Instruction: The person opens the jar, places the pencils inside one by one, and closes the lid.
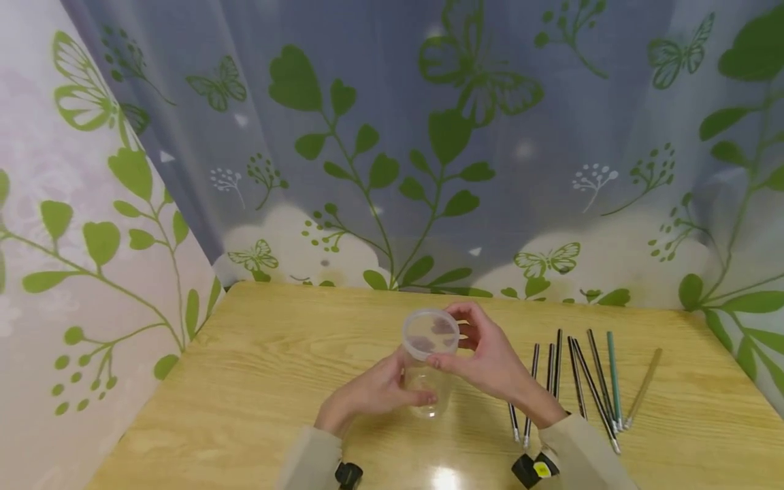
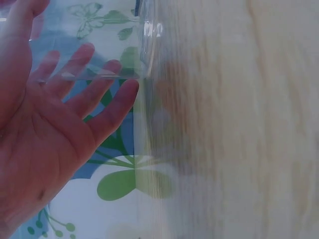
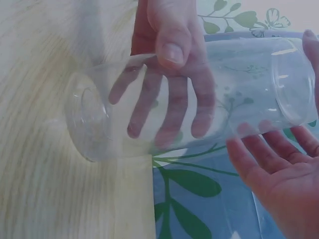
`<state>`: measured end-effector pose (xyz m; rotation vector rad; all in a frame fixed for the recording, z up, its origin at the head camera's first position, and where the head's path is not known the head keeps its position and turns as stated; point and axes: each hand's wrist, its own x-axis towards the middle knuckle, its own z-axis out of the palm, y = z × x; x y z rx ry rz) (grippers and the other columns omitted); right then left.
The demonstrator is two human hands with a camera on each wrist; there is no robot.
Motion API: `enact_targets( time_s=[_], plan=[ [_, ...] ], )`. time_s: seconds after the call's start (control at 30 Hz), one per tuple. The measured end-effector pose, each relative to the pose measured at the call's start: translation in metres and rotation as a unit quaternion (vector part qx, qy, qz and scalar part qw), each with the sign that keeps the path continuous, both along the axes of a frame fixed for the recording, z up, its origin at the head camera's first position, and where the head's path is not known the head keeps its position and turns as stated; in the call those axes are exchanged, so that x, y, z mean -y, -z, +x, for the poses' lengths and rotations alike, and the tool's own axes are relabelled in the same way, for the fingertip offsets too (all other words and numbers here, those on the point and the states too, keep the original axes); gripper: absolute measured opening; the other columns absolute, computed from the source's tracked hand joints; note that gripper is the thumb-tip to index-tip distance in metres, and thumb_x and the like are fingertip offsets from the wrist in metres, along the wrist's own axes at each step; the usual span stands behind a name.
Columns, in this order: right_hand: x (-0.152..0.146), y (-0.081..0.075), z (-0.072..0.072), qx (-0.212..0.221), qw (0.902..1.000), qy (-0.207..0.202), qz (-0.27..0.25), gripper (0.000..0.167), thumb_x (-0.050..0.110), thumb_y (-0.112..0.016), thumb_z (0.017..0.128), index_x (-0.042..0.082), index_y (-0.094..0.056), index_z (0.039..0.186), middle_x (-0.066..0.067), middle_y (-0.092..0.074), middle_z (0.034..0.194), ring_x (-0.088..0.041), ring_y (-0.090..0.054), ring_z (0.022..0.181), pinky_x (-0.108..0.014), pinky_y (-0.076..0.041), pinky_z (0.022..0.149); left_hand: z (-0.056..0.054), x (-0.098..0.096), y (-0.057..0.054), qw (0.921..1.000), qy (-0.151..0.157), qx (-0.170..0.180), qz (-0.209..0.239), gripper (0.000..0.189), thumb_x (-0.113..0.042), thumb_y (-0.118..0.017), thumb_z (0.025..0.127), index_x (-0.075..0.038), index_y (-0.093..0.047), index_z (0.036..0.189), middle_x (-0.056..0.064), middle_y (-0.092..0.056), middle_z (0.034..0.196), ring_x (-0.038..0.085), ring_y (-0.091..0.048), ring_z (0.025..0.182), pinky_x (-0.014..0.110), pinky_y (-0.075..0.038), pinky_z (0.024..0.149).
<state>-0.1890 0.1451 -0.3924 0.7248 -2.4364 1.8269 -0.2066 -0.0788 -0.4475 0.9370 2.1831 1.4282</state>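
A clear plastic jar (image 1: 444, 381) stands between the hands above the wooden table, its whitish round top (image 1: 431, 335) tilted towards the head camera. Whether a lid covers the top is hard to tell. My left hand (image 1: 376, 388) grips the jar's body, thumb across the near side; in the right wrist view its fingers show through the wall. At the top, my right hand (image 1: 490, 354) holds the rim, with the thumb on the near edge and fingers on the far side. The jar (image 3: 239, 99) appears to hold nothing.
Several black pencils (image 1: 588, 388) lie loosely side by side to the right, some partly behind the right forearm. A green pencil (image 1: 614, 381) and a tan one (image 1: 644, 388) lie beside them. A leaf-patterned curtain (image 1: 367, 170) hangs behind the table (image 1: 275, 354).
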Motion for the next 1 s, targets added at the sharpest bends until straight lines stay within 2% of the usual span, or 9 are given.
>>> enact_targets(
  time_s=[0.17, 0.3, 0.4, 0.67, 0.87, 1.0],
  plan=[
    [-0.001, 0.004, 0.005, -0.021, 0.9998, 0.005, 0.002, 0.060, 0.011, -0.079, 0.089, 0.011, -0.050, 0.141, -0.015, -0.059, 0.133, -0.025, -0.065, 0.111, -0.029, -0.060, 0.092, 0.000, -0.001, 0.002, 1.0000, 0.000, 0.000, 0.001, 0.088, -0.027, -0.078, 0.092, -0.046, -0.021, 0.157, -0.011, -0.026, 0.167, 0.018, -0.030, 0.153, 0.052, -0.034, 0.122],
    [-0.001, 0.007, 0.008, -0.041, 0.9991, -0.006, 0.004, 0.060, 0.009, -0.071, 0.095, 0.010, -0.045, 0.149, -0.017, -0.058, 0.135, -0.033, -0.063, 0.115, -0.031, -0.060, 0.093, 0.001, -0.001, 0.003, 0.9999, -0.006, 0.014, -0.004, 0.087, -0.028, -0.077, 0.092, -0.047, -0.021, 0.156, -0.008, -0.026, 0.167, 0.024, -0.033, 0.152, 0.055, -0.036, 0.121],
    [0.001, 0.009, 0.009, -0.051, 0.9986, -0.006, -0.011, 0.061, 0.006, -0.069, 0.096, 0.008, -0.041, 0.150, -0.019, -0.058, 0.136, -0.038, -0.061, 0.118, -0.032, -0.060, 0.094, 0.001, 0.000, 0.003, 0.9998, -0.008, 0.017, -0.005, 0.087, -0.029, -0.077, 0.092, -0.046, -0.021, 0.156, -0.006, -0.026, 0.168, 0.026, -0.034, 0.151, 0.055, -0.036, 0.121],
    [0.002, 0.012, 0.011, -0.047, 0.9982, 0.009, -0.037, 0.054, 0.003, -0.069, 0.094, 0.003, -0.038, 0.137, -0.020, -0.059, 0.133, -0.022, -0.062, 0.121, -0.026, -0.057, 0.097, 0.002, 0.002, 0.001, 0.9996, -0.017, 0.015, -0.015, 0.090, -0.030, -0.077, 0.092, -0.046, -0.018, 0.158, -0.001, -0.025, 0.169, 0.030, -0.036, 0.150, 0.056, -0.039, 0.119],
    [0.002, 0.011, 0.011, -0.065, 0.9974, -0.003, -0.029, 0.054, 0.004, -0.069, 0.095, 0.006, -0.044, 0.143, -0.017, -0.058, 0.135, -0.018, -0.062, 0.120, -0.026, -0.057, 0.097, 0.002, 0.003, 0.000, 0.9997, -0.011, 0.010, -0.018, 0.093, -0.029, -0.077, 0.092, -0.046, -0.015, 0.159, 0.000, -0.023, 0.170, 0.031, -0.033, 0.152, 0.057, -0.037, 0.120],
    [0.003, 0.009, 0.010, -0.083, 0.9965, -0.008, -0.006, 0.060, 0.005, -0.069, 0.095, 0.008, -0.044, 0.149, -0.015, -0.059, 0.136, -0.013, -0.061, 0.117, -0.028, -0.058, 0.095, 0.001, 0.002, 0.000, 0.9998, -0.009, 0.005, -0.015, 0.095, -0.028, -0.077, 0.092, -0.045, -0.013, 0.160, 0.000, -0.023, 0.170, 0.028, -0.032, 0.153, 0.056, -0.035, 0.122]
  ],
)
